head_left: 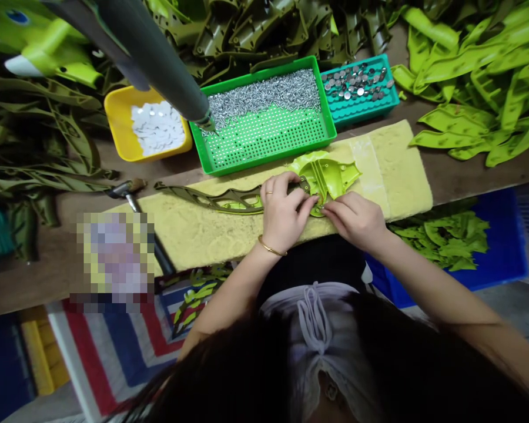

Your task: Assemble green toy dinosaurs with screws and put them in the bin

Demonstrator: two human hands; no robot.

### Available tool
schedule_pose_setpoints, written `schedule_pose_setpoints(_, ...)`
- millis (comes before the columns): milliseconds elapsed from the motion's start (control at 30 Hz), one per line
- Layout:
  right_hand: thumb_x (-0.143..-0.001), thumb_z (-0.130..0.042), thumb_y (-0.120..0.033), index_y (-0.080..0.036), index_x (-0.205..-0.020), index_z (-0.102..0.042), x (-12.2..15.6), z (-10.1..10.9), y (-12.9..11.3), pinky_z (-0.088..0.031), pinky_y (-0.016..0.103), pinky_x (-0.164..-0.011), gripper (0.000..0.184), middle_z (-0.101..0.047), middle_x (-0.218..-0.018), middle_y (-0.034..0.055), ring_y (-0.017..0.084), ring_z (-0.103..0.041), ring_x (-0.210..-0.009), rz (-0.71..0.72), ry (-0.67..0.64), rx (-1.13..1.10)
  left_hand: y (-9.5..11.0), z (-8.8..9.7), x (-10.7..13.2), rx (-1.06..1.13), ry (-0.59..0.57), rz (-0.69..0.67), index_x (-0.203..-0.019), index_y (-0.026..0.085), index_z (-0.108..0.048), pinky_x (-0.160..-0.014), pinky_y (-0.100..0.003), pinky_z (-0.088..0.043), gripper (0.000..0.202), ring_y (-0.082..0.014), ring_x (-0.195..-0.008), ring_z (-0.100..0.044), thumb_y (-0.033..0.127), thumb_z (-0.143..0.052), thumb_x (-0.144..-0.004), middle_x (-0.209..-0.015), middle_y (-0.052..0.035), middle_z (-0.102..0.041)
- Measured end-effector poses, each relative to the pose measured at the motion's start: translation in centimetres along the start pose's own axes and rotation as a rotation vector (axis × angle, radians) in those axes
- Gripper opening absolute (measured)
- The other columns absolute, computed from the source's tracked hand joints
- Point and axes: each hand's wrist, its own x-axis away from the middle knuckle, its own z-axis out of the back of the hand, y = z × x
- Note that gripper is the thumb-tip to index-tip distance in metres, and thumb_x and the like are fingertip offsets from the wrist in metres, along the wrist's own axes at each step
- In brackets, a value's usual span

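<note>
My left hand (286, 211) and my right hand (355, 220) grip a bright green moulded plastic part (330, 176), which rests on a yellow foam pad (392, 170). Their fingertips meet at its near edge and hide part of it. A dark olive, wing-shaped plastic piece (211, 200) runs left from under my left fingers. A grey electric screwdriver (158, 70) hangs above the table, with its tip over a green tray (273, 157) of silver screws (264, 97). It touches neither hand.
A yellow tray (123, 117) holds white discs, and a teal tray (379, 103) holds metal discs. Heaps of olive and lime plastic parts (467, 106) lie along the back. A hammer (130, 194) lies by the pad, and a blue crate (502, 247) stands at right.
</note>
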Motion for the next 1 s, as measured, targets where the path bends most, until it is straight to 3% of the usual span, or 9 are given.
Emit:
schedule_pose_setpoints(267, -0.09, -0.057, -0.023, -0.014, -0.089, -0.065, -0.5, 0.3, -0.1, -0.044, 0.028, -0.064, 0.012, -0.065, -0.075, 0.006, 0.017, -0.054, -0.072, 0.038, -0.054, -0.016, 0.3, -0.7, -0.1, -0.046, 0.018, 0.031, -0.07, 0.02, -0.061, -0.093, -0.043, -0.037, 0.023, -0.0239, -0.105, -0.053, 0.035, -0.064, -0.087, -0.107, -0.0067, -0.061)
schedule_pose_setpoints(433, -0.092, -0.055, -0.022, -0.017, -0.088, -0.063, -0.6, -0.5, -0.3, -0.049, 0.026, -0.07, 0.01, -0.064, -0.078, 0.005, 0.016, -0.056, -0.076, -0.12, -0.039, -0.188, 0.1, -0.7, -0.1, -0.033, 0.012, 0.042, -0.07, 0.02, -0.062, -0.095, -0.044, -0.035, 0.024, -0.0248, -0.107, -0.051, 0.035, -0.063, -0.088, -0.109, -0.0077, -0.06)
schedule_pose_setpoints(600, -0.092, -0.052, -0.021, -0.018, -0.094, -0.063, -0.7, -0.4, -0.1, -0.049, 0.029, -0.073, 0.012, -0.064, -0.083, 0.0064, 0.018, -0.057, -0.079, -0.099, -0.114, -0.252, 0.0, -0.6, 0.0, -0.025, 0.019, 0.025, -0.07, 0.02, -0.062, -0.094, -0.044, -0.036, 0.023, -0.0243, -0.107, -0.052, 0.036, -0.063, -0.088, -0.109, -0.0078, -0.061)
schedule_pose_setpoints(867, -0.087, -0.052, -0.02, -0.019, -0.077, -0.057, -1.7, -0.8, -0.8, -0.045, 0.033, -0.066, 0.011, -0.06, -0.072, 0.0056, 0.019, -0.055, -0.07, -0.267, -0.229, -0.246, -0.1, -0.5, 0.0, -0.044, 0.034, -0.013, -0.068, 0.02, -0.062, -0.092, -0.045, -0.039, 0.023, -0.0244, -0.104, -0.053, 0.034, -0.067, -0.086, -0.108, -0.008, -0.062)
schedule_pose_setpoints(1000, -0.085, -0.053, -0.017, -0.019, -0.079, -0.055, -1.6, -0.3, -1.6, -0.049, 0.029, -0.059, 0.006, -0.06, -0.07, 0.003, 0.017, -0.059, -0.064, -0.25, -0.172, -0.257, -0.3, 0.1, 0.0, -0.076, 0.039, -0.069, -0.069, 0.018, -0.065, -0.09, -0.045, -0.044, 0.021, -0.0245, -0.102, -0.055, 0.031, -0.066, -0.086, -0.106, -0.0085, -0.064)
